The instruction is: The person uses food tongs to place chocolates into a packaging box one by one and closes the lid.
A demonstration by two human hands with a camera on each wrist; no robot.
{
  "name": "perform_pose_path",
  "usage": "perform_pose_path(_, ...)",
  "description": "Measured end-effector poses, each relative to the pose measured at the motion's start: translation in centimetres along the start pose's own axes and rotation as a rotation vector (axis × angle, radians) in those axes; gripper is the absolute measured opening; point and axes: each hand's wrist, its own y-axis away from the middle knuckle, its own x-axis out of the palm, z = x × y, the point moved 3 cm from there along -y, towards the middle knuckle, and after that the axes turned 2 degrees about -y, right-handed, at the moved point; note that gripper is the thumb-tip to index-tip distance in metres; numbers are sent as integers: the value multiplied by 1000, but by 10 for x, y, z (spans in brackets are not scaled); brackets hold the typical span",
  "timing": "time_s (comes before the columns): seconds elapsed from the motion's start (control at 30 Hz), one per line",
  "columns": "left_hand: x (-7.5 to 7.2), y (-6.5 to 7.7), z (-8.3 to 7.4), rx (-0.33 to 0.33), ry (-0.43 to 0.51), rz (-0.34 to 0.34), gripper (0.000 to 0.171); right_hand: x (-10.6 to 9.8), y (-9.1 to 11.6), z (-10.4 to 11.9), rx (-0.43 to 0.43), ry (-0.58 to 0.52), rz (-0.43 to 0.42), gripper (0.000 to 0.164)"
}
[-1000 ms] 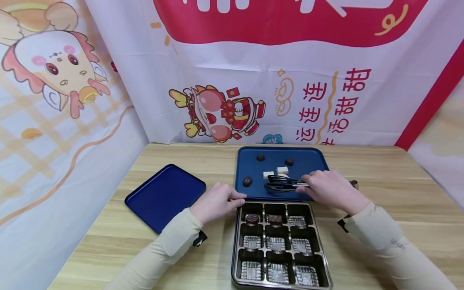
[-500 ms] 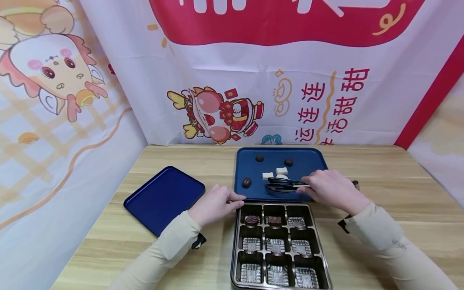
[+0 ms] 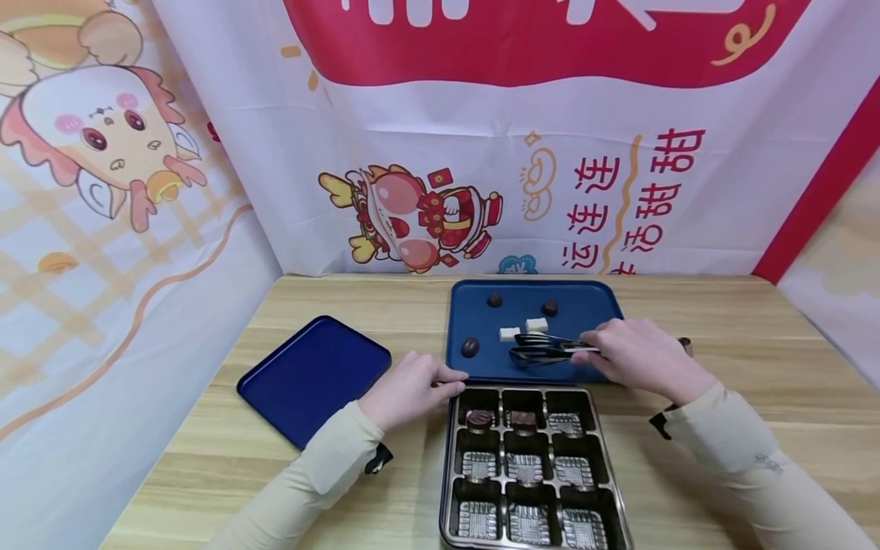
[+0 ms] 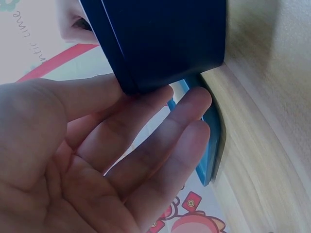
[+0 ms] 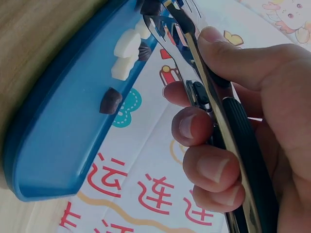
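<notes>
My right hand (image 3: 639, 355) grips black-handled metal tongs (image 5: 214, 92), their heads low over the blue tray (image 3: 591, 302) with a gap between them. White pieces (image 3: 509, 334) lie by the tongs; one is partly hidden behind them in the head view. An oval dark chocolate (image 3: 470, 347) and two smaller dark chocolates (image 3: 549, 307) rest on the same tray. My left hand (image 3: 412, 386) pinches the far left corner of a dark box (image 4: 170, 43) between thumb and forefinger. In the box's far row sit a round chocolate (image 3: 479, 419) and a square one (image 3: 523, 421).
A smaller dark blue tray (image 3: 316, 374) lies at an angle on the left of the wooden table (image 3: 206, 473). The box stands right in front of the larger tray. A printed white cloth (image 3: 275, 137) hangs behind the table.
My right hand and the tongs have shifted slightly to the right over the tray. My left hand stays at the box corner, and the chocolates have not moved.
</notes>
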Motion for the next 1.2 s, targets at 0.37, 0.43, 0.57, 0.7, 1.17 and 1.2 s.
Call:
perform_pose_path(0.37,0,1,-1,23,-8,-17,22,-10,2,-4,7,-9,18,34)
perform_pose_path(0.43,0,0,-1,24,-8,-16,23,-11,3,-5,15,-11,26,37)
perform_pose_path(0.57,-2,-1,-3,14,-7,-10,24,-15,3,-8,26,-9,32,41)
perform_pose_path(0.7,-3,-2,-4,6,-10,-7,24,-17,2,-10,31,-6,28,37)
perform_pose_path(1.17,-1,2,-1,15,-2,0,24,-35,11,-8,22,0,-28,35)
perform_pose_path(1.2,-1,2,-1,16,0,1,24,-37,13,-7,18,1,-40,32)
